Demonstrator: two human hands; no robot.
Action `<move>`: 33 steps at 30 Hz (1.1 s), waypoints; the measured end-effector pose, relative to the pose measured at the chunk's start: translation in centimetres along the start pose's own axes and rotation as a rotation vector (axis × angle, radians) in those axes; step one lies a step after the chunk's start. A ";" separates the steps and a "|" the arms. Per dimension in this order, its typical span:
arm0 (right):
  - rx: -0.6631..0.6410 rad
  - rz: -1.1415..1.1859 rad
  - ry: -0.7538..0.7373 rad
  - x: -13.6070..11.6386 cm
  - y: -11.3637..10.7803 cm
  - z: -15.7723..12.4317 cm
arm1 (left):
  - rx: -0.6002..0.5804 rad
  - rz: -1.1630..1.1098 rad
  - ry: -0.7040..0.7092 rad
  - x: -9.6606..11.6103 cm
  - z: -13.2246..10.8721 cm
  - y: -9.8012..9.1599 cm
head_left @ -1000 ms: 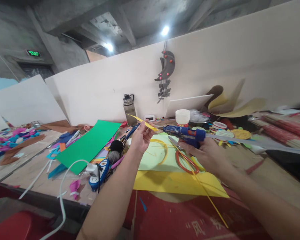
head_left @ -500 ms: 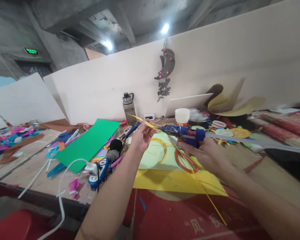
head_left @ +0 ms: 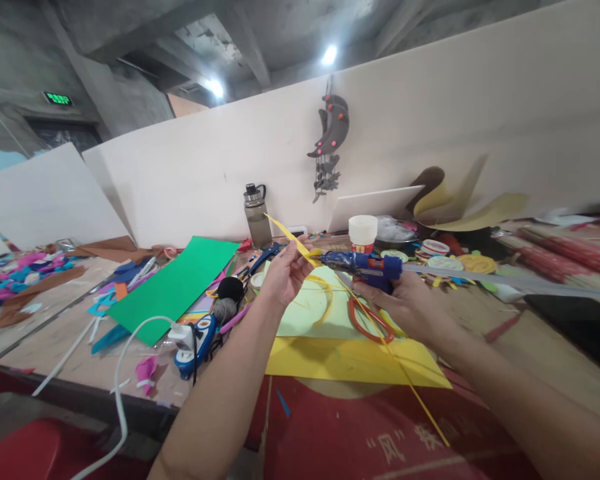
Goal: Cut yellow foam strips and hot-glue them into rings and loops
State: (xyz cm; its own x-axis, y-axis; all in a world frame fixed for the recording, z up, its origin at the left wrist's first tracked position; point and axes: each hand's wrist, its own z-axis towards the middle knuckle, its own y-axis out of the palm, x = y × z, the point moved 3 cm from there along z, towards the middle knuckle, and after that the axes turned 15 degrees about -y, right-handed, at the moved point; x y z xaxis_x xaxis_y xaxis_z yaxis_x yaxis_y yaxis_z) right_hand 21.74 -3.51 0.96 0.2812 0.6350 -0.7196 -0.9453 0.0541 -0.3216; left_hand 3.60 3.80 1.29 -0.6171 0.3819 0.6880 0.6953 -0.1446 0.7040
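Observation:
My left hand (head_left: pixel 289 275) pinches a narrow yellow strip (head_left: pixel 280 228), whose pointed end sticks up to the left. In my right hand (head_left: pixel 405 300) is a blue hot glue gun (head_left: pixel 363 264), a long clear glue stick (head_left: pixel 480 275) coming out of its back. Its nozzle meets the strip at my left fingertips; I cannot tell whether glue is on it. Below lie a pale green sheet (head_left: pixel 300 313) with a yellow ring (head_left: pixel 327 307) on it, scissors with orange handles (head_left: pixel 360 323), and a long thin yellow strip (head_left: pixel 415 390), over a yellow sheet (head_left: pixel 330 360).
On the left are a green sheet (head_left: pixel 180 287), a blue power strip (head_left: pixel 193 357) with a white cable (head_left: pixel 120 400), and balls of yarn (head_left: pixel 230 289). A bottle (head_left: pixel 257 220) and paper cup (head_left: pixel 363 232) stand behind. A dark flat object (head_left: pixel 575 327) lies right.
The yellow strip in my left hand has turned, showing more of its flat side. The glue gun has shifted slightly left, its nozzle now at the strip.

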 end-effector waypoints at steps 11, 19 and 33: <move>0.008 0.063 0.048 0.5 0.1 0.1 | -0.087 0.025 -0.086 -0.2 -0.1 0.0; 0.007 -0.028 -0.017 -0.4 -0.1 0.1 | -0.117 0.034 -0.080 0.0 -0.4 0.1; -0.029 0.115 -0.053 -0.1 0.4 0.0 | -0.094 0.047 -0.074 0.1 -0.5 0.3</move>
State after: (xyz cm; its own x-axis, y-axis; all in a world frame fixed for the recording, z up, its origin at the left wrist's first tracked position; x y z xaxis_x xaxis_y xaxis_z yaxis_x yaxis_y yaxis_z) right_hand 21.34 -3.58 0.94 0.1615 0.6757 -0.7193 -0.9653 -0.0434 -0.2575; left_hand 3.56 3.33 1.68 -0.5530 0.4386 0.7084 0.6834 -0.2477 0.6868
